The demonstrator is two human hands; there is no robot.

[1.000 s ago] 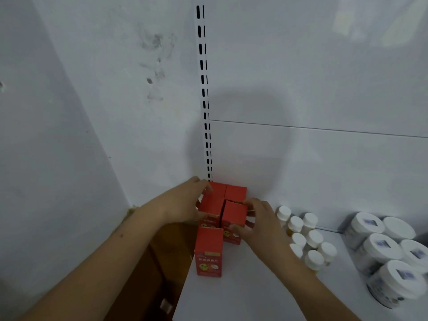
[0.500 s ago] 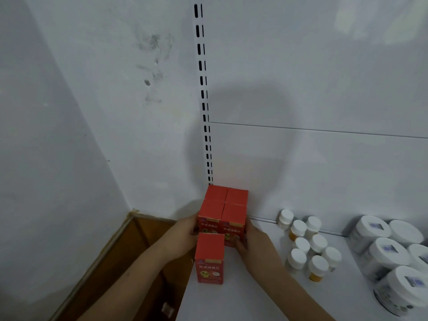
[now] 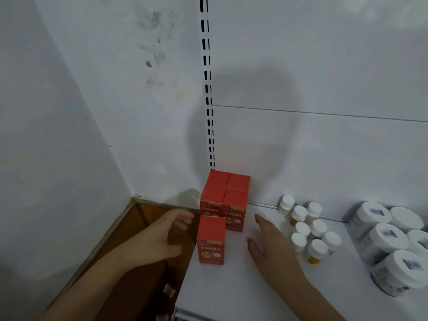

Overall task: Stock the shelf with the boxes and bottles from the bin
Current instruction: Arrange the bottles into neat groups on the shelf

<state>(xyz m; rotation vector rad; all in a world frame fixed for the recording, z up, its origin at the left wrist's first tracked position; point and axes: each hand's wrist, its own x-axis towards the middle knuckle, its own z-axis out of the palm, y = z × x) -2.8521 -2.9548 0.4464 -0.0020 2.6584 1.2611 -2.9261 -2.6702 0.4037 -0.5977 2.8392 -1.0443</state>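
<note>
Shelf point(image 3: 231, 286): white, lower centre and lower right of the frame; carries all the stock listed below.
Boxes point(image 3: 225, 198): red, four in a tight two-by-two block at the shelf's back left corner, upright, touching the back panel.
Front box point(image 3: 211, 239): red, upright, just in front of the block's left column, at the shelf's left edge; yellow cartoon face on its front.
Bottles point(image 3: 309, 228): small, white caps, some with amber bodies showing; clustered right of the boxes, lower centre-right.
Jars point(image 3: 391, 242): larger, white lids with dark labels; grouped at the lower right edge.
Left hand point(image 3: 162, 237): lower left of centre, off the shelf's left edge, beside the front box but apart from it; fingers loosely curled, holding nothing.
Right hand point(image 3: 271, 242): over the shelf between the boxes and the bottles; fingers straight and spread, holding nothing; whether it touches the shelf cannot be told.
Upright point(image 3: 207, 89): slotted white rail, running up from behind the block.
Floor point(image 3: 143, 218): brown, lower left, beneath the left hand.
</note>
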